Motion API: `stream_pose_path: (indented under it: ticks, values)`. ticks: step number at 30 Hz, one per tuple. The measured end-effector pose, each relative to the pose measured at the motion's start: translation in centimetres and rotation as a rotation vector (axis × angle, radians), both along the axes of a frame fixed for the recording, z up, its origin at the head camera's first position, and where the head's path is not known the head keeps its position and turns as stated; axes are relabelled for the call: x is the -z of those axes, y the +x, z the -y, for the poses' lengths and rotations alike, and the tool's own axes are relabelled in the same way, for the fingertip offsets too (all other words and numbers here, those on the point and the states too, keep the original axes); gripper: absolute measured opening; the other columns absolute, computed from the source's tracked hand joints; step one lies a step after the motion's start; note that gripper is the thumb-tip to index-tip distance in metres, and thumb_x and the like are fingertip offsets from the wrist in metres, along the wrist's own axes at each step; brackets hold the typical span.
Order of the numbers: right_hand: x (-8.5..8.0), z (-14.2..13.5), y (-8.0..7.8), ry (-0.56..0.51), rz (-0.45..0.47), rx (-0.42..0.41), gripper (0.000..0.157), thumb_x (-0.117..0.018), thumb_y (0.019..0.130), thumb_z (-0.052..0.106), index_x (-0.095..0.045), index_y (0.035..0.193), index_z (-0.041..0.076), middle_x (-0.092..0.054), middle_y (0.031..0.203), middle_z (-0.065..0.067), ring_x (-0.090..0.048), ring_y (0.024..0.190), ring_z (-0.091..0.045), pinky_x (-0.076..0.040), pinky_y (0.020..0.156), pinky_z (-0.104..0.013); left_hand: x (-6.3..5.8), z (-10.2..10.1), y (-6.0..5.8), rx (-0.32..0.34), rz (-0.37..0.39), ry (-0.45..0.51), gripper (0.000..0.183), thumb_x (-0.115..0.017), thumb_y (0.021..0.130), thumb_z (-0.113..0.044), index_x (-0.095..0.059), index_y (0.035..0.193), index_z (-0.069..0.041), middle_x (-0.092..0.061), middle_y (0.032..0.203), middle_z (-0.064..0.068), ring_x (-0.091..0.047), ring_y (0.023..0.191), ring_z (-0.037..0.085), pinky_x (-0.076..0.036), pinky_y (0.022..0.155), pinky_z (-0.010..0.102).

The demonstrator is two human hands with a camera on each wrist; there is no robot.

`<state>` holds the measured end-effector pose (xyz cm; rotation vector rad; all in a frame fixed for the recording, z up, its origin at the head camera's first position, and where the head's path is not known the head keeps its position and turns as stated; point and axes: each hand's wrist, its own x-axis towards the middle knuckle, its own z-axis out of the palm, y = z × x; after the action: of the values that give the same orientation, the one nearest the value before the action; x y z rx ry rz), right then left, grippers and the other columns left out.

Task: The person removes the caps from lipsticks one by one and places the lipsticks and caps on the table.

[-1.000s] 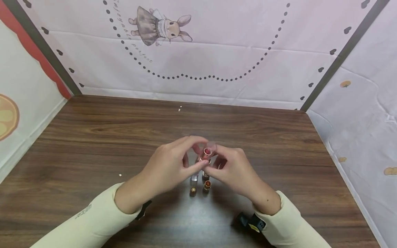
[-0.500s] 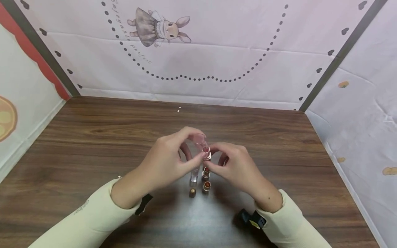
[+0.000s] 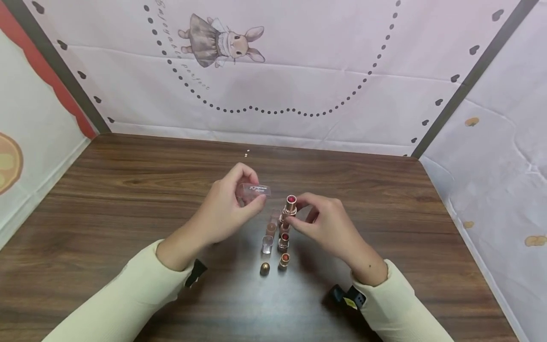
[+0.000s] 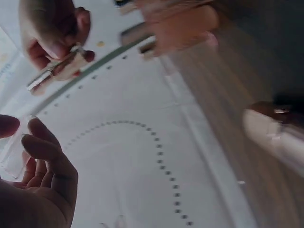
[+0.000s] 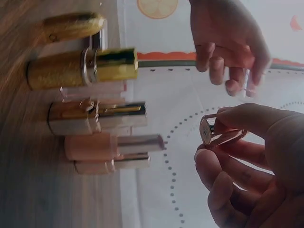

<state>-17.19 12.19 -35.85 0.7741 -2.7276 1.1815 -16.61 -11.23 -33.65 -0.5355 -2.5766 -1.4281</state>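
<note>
In the head view my left hand pinches a clear pinkish lipstick cap with white lettering, held sideways above the table. To its right, my right hand grips an uncapped rose-gold lipstick, its red tip pointing up. The cap and this lipstick are apart. Below the hands, uncapped lipsticks stand in a row, among them a red one and an orange-red one in gold. Beside them are a clear cap, a brownish cap and a gold cap.
The wooden table meets a printed cloth wall at the back. Small white bits lie near its far edge. In the right wrist view the gold lipstick stands closest among the upright ones.
The clear cap has come off the lipstick. My left hand has moved left and away with the cap, turning it sideways, while my right hand keeps the lipstick near the same spot.
</note>
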Motion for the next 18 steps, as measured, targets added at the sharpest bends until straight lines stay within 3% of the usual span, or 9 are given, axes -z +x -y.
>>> stream_pose_path:
  ticks: [5,11,18]
  values:
    - [0.7,-0.4,-1.0,-0.009,0.018,0.031,0.025,-0.082,0.084,0.020,-0.072,0.106,0.014,-0.075,0.096,0.001,-0.059,0.057,-0.006,-0.048,0.052,-0.024,1.7,0.6,-1.9,-0.029,0.056,0.000,0.030,-0.073,0.083,-0.011,-0.058,0.109,-0.013,-0.070,0.096,0.006,-0.066,0.083,0.019,-0.055,0.073,0.034]
    - [1.6,-0.8,-2.3,0.012,0.037,0.081,0.019,-0.081,0.085,0.021,-0.072,0.101,0.015,-0.075,0.094,0.000,-0.059,0.058,-0.012,-0.047,0.053,-0.025,3.3,1.1,-4.1,-0.010,0.143,-0.128,0.041,-0.074,0.087,-0.021,-0.063,0.127,-0.014,-0.074,0.109,0.003,-0.068,0.088,0.017,-0.055,0.073,0.031]
    - [3.4,-0.9,-3.9,0.069,0.133,0.088,0.017,-0.078,0.087,0.022,-0.071,0.100,0.013,-0.076,0.094,-0.004,-0.064,0.068,-0.015,-0.051,0.062,-0.028,4.4,0.5,-5.7,0.065,0.261,-0.211,0.030,-0.072,0.091,-0.018,-0.064,0.118,-0.009,-0.074,0.110,0.006,-0.069,0.101,0.022,-0.054,0.092,0.040]
